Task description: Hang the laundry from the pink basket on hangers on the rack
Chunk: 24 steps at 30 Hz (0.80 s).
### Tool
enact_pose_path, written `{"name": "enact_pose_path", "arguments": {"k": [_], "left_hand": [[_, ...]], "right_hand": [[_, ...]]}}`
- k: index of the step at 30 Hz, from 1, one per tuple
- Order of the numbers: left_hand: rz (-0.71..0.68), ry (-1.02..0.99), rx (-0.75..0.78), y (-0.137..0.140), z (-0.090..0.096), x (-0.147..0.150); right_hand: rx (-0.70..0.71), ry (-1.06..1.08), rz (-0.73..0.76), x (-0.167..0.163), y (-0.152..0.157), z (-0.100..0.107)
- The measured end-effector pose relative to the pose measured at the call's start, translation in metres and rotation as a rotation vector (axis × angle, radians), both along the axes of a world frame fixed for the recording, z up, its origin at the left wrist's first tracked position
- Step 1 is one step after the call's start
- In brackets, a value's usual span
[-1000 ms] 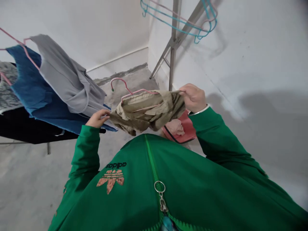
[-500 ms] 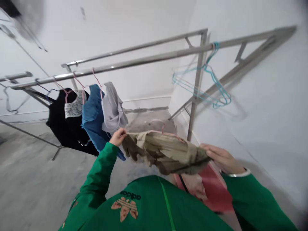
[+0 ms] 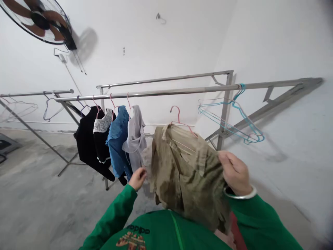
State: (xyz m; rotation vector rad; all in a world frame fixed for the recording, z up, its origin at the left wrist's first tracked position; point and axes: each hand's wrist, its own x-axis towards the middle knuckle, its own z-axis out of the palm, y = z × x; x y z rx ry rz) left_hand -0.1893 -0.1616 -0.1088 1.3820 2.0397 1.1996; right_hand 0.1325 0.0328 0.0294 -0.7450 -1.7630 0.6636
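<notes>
An olive-green button shirt [image 3: 179, 173] is on a pink hanger [image 3: 178, 116], whose hook points up free of the rail. My right hand [image 3: 235, 172] is closed on the shirt's shoulder or sleeve at the right, a bangle around the wrist. Just left of the shirt, my left hand [image 3: 137, 178] has its fingers curled in, and a small gap seems to part it from the cloth. Close behind that hand hangs a light grey top [image 3: 135, 128].
A metal rail [image 3: 166, 93] crosses in front of me. On it hang a blue shirt [image 3: 118, 142], a black-and-white top [image 3: 102, 137], a black garment [image 3: 87, 139], and blue hangers [image 3: 236, 104] at the right. A wall fan [image 3: 40, 21] is at upper left.
The shirt has gone from stretched out sideways between both hands to hanging upright, its hanger higher. My left hand has come off the shirt's left end and dropped. The view has tilted up.
</notes>
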Motion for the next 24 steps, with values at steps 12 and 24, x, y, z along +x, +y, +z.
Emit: {"name": "enact_pose_path", "arguments": {"k": [12, 24], "left_hand": [[-0.037, -0.052, -0.097, -0.059, -0.036, 0.01], [-0.047, 0.074, -0.289, -0.082, -0.061, -0.004]], "right_hand": [[0.351, 0.013, -0.213, -0.197, 0.037, 0.027], [0.297, -0.034, -0.079, -0.169, -0.013, -0.076]]}}
